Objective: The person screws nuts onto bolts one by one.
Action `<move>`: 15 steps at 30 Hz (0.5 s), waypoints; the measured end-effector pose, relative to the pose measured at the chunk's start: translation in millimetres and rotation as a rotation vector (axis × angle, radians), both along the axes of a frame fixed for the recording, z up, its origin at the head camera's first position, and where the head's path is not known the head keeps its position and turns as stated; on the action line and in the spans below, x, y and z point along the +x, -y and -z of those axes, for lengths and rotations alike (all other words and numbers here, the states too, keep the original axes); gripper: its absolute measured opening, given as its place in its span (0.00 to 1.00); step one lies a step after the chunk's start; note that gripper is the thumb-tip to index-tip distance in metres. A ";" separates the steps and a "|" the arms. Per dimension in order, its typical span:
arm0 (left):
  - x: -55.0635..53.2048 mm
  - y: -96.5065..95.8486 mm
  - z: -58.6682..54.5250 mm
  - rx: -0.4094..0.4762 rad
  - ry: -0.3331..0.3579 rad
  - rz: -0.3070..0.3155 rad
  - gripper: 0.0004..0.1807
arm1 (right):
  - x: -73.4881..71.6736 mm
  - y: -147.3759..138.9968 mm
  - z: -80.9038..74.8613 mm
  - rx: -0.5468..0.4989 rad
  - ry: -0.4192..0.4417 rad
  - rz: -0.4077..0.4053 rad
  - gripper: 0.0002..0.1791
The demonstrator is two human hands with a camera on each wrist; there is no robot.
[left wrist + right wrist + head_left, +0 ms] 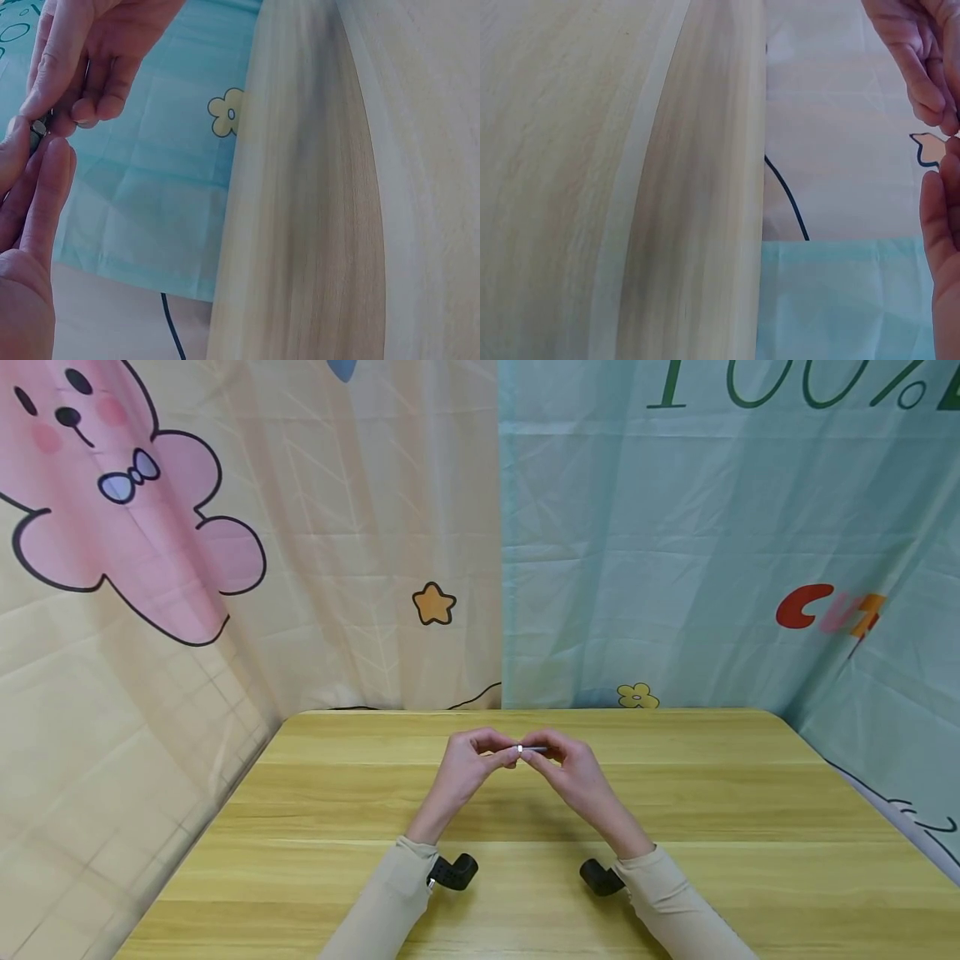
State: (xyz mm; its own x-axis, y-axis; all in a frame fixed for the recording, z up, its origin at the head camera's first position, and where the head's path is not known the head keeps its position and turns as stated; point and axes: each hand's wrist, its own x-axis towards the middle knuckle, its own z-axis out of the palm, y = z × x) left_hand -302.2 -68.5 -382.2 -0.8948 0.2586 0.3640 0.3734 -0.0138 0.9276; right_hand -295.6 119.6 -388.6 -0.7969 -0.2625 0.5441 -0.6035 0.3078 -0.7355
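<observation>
Both hands meet above the far half of the table, fingertips nearly touching. Between them is a small, thin, shiny metal object (533, 748), too small to tell its kind. My left hand (471, 762) pinches its left end between thumb and fingers. From the other side my right hand (568, 766) pinches it too, with the thumb below and the fingers curled above. In the left wrist view, a glint of the metal piece (37, 131) shows between the fingertips. Fingers hide most of it there, and the right wrist view does not show it.
A wood-grain table (337, 810) lies under both forearms. Printed curtains, one beige (360, 543) and one teal (600, 543), hang behind its far edge and along the sides. Each wrist carries a black camera, one on the left (456, 872) and one on the right (601, 877).
</observation>
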 end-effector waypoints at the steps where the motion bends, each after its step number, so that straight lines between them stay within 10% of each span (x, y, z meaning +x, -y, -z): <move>1: -0.1 0.2 -0.1 0.000 0.000 0.000 0.07 | 0.5 0.1 -0.9 0.004 0.010 0.007 0.08; 15: -2.1 5.5 -0.9 -0.041 -0.019 -0.056 0.06 | 22.0 -13.7 -36.0 -0.012 0.124 -0.045 0.08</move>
